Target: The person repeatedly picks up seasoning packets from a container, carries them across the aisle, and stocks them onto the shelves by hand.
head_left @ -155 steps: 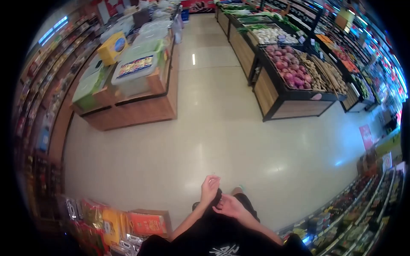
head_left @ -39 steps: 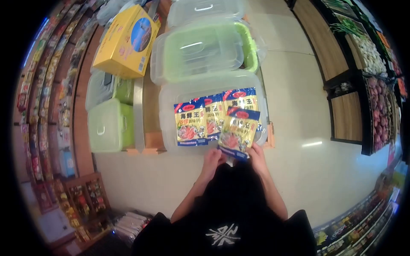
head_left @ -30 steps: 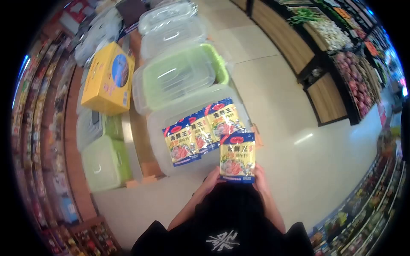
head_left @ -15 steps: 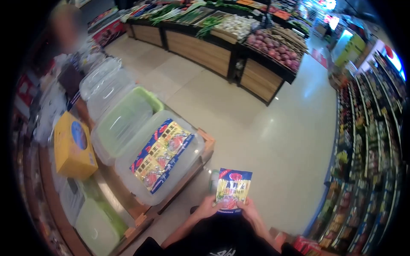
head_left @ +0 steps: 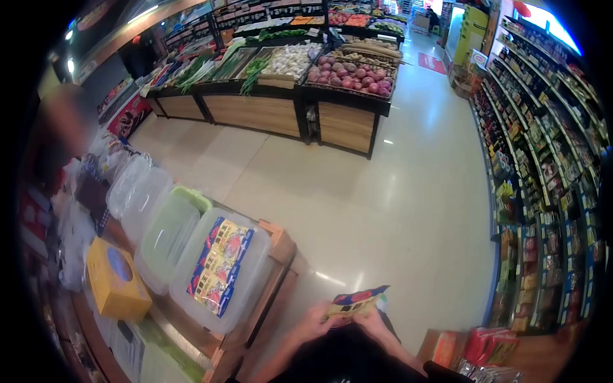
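A blue and yellow seasoning packet (head_left: 355, 302) is gripped low in front of my body, its top edge tilted away from me. My left hand (head_left: 317, 322) closes on its left side and my right hand (head_left: 371, 322) on its right side, thumbs toward the lower edge. The packet's lower part is hidden by my hands. To the left, a strip of similar blue and yellow packets (head_left: 220, 267) lies flat on a translucent plastic bin lid (head_left: 248, 281), apart from both hands.
A pale green bin (head_left: 167, 239) and a yellow box (head_left: 116, 281) stand on the wooden counter at left. Another person (head_left: 64, 121) is beyond them. Vegetable stands with red onions (head_left: 350, 76) lie ahead, tiled floor (head_left: 383, 210) between. Packed shelves (head_left: 543, 159) line the right; red packages (head_left: 488, 345) sit at lower right.
The view has lifted and turned left, showing more of the store. The packet has tipped from facing me to a flatter angle; both hands keep hold of it.
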The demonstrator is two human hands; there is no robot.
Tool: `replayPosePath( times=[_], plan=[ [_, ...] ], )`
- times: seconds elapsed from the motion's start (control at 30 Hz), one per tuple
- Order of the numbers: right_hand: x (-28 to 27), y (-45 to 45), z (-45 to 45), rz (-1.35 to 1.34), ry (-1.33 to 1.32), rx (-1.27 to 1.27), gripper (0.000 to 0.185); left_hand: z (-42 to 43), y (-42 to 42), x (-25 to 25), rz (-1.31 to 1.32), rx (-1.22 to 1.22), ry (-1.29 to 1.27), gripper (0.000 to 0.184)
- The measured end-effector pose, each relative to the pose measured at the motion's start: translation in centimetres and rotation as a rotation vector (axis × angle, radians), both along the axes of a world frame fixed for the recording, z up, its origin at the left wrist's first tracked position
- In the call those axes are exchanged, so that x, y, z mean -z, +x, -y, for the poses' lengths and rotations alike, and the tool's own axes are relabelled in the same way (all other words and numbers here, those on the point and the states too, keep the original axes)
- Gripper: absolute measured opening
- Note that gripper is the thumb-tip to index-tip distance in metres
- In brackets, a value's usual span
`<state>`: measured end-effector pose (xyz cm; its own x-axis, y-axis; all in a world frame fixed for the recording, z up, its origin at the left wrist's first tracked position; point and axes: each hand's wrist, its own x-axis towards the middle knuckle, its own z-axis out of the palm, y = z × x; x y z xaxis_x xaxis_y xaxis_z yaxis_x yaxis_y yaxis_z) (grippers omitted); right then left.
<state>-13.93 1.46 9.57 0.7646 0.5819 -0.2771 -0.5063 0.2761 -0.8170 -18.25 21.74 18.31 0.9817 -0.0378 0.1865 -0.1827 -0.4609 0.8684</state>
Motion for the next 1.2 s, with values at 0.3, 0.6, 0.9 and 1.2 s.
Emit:
replayPosePath(
  times=[0.3,0.6,0.9,1.2],
  plan=[
    [-5.0,7.0,8.1,0.135,-0.125,0.084,0.032,9.8,9.0,3.2,-0.117,-0.162,-0.178,0.015],
    [-4.0,12.4,19.4,0.022,-0.051,0.309,0.036,20.5,18.2,2.0,-0.31,0.182,-0.273,0.023],
    [-3.1,16.0,31.7,-0.057,0.159,0.536,0.037,33.2,26.3,2.7,-0.476,0.536,-0.451,0.029],
    [-3.6,16.8,35.3,0.083,0.053,0.616,0.034,36.6,29.4,5.3,-0.457,0.652,-0.225,0.032]
  ],
)
